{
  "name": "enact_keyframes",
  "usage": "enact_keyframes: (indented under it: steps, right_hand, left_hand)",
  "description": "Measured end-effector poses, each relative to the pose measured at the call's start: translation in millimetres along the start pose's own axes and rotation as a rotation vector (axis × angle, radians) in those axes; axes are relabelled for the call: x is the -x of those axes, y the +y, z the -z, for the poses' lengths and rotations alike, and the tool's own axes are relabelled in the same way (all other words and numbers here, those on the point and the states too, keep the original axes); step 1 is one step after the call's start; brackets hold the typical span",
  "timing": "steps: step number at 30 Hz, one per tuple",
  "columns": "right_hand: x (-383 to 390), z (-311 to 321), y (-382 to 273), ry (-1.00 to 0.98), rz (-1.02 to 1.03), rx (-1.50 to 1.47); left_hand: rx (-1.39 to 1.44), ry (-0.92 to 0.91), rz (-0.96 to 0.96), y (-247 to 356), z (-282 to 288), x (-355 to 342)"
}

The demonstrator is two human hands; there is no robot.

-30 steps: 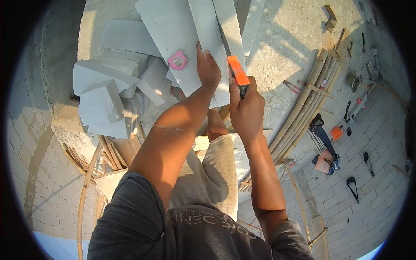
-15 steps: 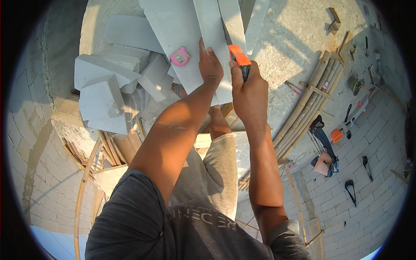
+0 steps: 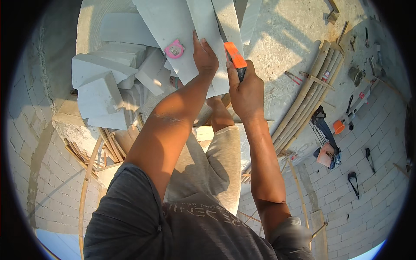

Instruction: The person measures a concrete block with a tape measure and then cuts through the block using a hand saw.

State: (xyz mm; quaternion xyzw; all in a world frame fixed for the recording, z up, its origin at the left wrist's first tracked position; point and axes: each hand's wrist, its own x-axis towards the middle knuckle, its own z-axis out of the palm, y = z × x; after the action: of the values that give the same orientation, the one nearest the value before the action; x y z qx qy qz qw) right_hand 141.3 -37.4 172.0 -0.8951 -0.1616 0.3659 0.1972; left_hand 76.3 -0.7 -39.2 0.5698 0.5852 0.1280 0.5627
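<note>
Concrete floor (image 3: 277, 56), head view | right hand (image 3: 246, 89) wrapped around orange-black handle (image 3: 235, 55) near dark gap (image 3: 220, 29) along pale block (image 3: 203, 26) | left hand (image 3: 206, 57) on block, thumb apart from fingers | gap open; its depth, hence what remains, unclear

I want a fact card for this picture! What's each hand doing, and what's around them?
Left hand: open, resting on a long pale-grey rectangular block
Right hand: gripping an orange-and-black handled tool
On the block: round pink tape measure, left of the left hand
Farther left: heap of pale-grey angular blocks
Farther right: row of long tan poles
</note>
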Motion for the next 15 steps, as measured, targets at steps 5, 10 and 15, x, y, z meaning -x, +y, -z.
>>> enact_keyframes:
  steps: [5, 10, 15]
  right_hand:
    - [164.8, 24.0, 41.9, 0.075, 0.178, -0.015]
    - [15.1, -8.2, 17.4, 0.023, -0.075, 0.001]
    - [61.1, -8.7, 31.5, 0.024, 0.014, -0.126]
  left_hand:
    - [-0.108, 0.148, -0.176, -20.7, 15.0, -31.9]
    - [0.013, 0.078, -0.117, -4.2, -11.8, -21.1]
    - [0.078, 0.089, -0.160, -12.4, 1.3, -22.0]
